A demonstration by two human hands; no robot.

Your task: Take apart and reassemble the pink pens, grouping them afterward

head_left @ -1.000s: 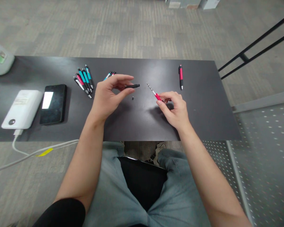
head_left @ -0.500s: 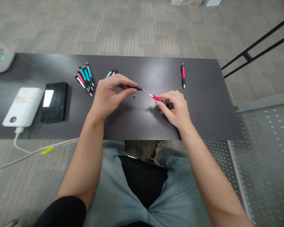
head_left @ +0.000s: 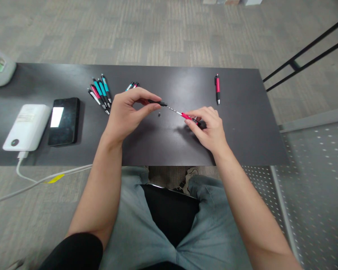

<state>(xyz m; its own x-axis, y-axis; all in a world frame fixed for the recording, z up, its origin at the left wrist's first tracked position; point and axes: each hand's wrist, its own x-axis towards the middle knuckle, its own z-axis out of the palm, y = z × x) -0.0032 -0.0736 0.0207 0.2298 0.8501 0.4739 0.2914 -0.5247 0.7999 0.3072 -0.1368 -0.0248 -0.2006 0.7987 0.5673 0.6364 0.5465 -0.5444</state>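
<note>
Between thumb and fingers, my left hand [head_left: 128, 112] pinches the black grip section [head_left: 160, 103] of a pen taken apart. My right hand [head_left: 208, 125] holds the red pen barrel [head_left: 186, 116], its clip end partly hidden by the fingers. A thin refill [head_left: 174, 110], with what looks like a spring around it, spans the gap between the two parts. Below the left fingertips a small metal pen tip [head_left: 159, 114] lies on the dark table [head_left: 169, 146].
One red pen [head_left: 218, 89] lies at the back right. Several pens [head_left: 100, 92] are bunched on the left, and others [head_left: 132, 86] lie partly behind my left hand. Farther left are a black phone [head_left: 64, 122] and a white power bank [head_left: 27, 127] with a cable [head_left: 45, 180].
My left hand has drawn the black grip section slightly left, so a bit more of the refill shows. The right hand stays nearly still with the red barrel.
</note>
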